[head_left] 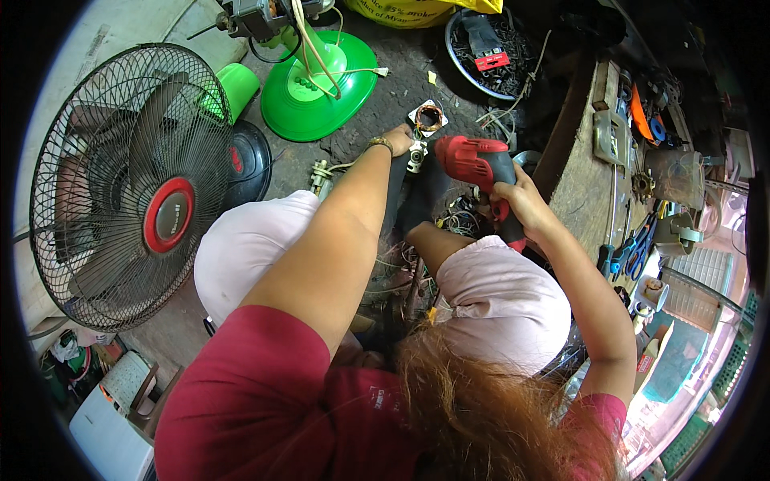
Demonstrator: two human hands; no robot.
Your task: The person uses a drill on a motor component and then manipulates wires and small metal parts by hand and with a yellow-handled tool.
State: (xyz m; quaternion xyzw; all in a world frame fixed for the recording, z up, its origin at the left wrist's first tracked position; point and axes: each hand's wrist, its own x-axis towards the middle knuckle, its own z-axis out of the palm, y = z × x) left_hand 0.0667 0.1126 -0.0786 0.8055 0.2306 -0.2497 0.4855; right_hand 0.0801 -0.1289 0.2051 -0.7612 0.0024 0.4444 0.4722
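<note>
My right hand [521, 202] is wrapped round the grip of a red and black power drill [475, 163], whose front end points left toward a pale metal motor part [416, 155]. With its fingers partly hidden, my left hand [395, 139] grips that motor part near the ground between my legs. Just beyond it lies a motor stator [429, 118] with a ring of copper winding. I cannot tell whether the drill's tip touches the motor part, since the drill's front is hard to make out.
A caged fan head [120, 188] stands at left, beside a green round fan base [353, 96] with a cord. A basin [451, 58] of small dark parts sits at far right. The wooden bench [584, 176] along the right carries pliers [638, 244] and other tools. Loose wires [463, 223] lie below the drill.
</note>
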